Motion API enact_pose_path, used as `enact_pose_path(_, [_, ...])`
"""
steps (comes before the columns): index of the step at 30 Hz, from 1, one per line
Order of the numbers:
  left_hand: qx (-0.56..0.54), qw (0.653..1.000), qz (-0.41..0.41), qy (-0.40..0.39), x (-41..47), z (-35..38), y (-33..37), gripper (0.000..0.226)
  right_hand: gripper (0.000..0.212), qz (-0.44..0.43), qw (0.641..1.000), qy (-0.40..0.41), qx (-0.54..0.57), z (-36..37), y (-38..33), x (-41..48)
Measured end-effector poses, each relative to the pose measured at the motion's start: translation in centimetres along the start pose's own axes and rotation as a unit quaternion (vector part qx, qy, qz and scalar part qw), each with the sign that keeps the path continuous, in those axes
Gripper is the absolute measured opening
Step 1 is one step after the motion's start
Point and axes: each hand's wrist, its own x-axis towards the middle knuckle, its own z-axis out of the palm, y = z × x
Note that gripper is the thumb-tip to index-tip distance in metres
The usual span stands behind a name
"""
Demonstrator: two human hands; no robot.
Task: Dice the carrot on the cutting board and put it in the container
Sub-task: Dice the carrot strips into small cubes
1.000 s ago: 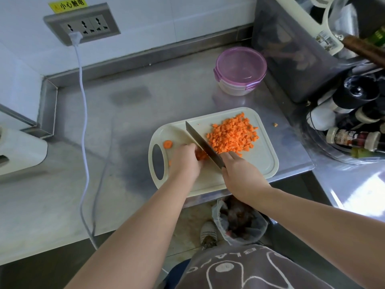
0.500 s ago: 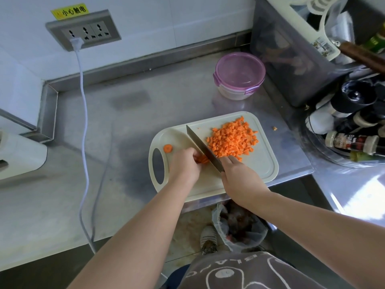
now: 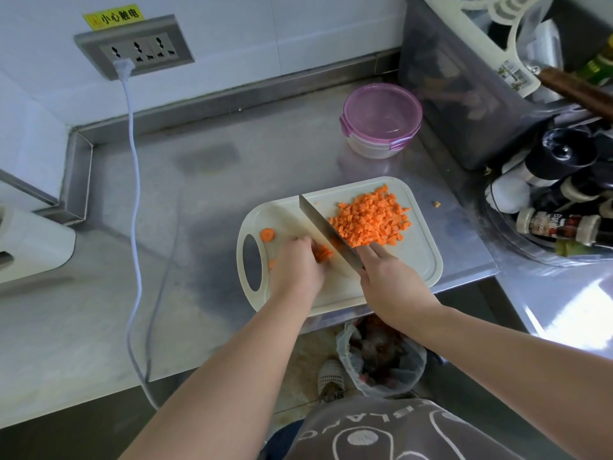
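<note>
Right hand (image 3: 394, 287) is closed round the knife (image 3: 326, 229) handle, which the palm hides, with the forefinger laid straight along the back of the blade. The blade runs away from the person, slanting up and to the left across the board (image 3: 421, 260), its edge down near the board. Whether the edge touches the board cannot be told.

Left hand (image 3: 298, 263) sits just left of the blade, fingers curled down onto the carrot (image 3: 323, 253) — a small bunch of orange strips that shows only at the fingertips, right beside the steel. The hand pins it to the board.

On the far side of the blade lies the dice (image 3: 371, 220), a loose heap of small orange cubes on the right half of the board, touching the blade near the forefinger. One round slice (image 3: 267, 234) lies apart near the board's handle hole, to the left of the left hand.

The board rests on a steel counter (image 3: 199, 194), close to its front edge. One cube (image 3: 437, 203) lies on the counter just past the board's right side. The container (image 3: 381, 121) stands behind the board, well apart from it — its purple lid on. A white cord (image 3: 132, 161) hangs from a wall socket (image 3: 134, 48) across the counter's left part. Bottles (image 3: 557, 227) crowd a tub at the right, and a lined bin (image 3: 381, 356) stands on the floor below the counter edge.
</note>
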Motion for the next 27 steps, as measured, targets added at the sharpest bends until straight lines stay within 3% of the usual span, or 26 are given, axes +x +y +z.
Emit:
enact_pose_path(20, [0.043,0.999,0.017,-0.002,-0.5,-0.8,0.3,0.020,0.034,-0.022,0.993,-0.028,-0.113,0.9,-0.6,-1.0])
enact_pose_path(27, [0.063,0.998,0.023,0.011,-0.5,-0.7,0.2,0.018,0.039,-0.028,0.986,-0.080,-0.146,1.2,-0.8,-0.5])
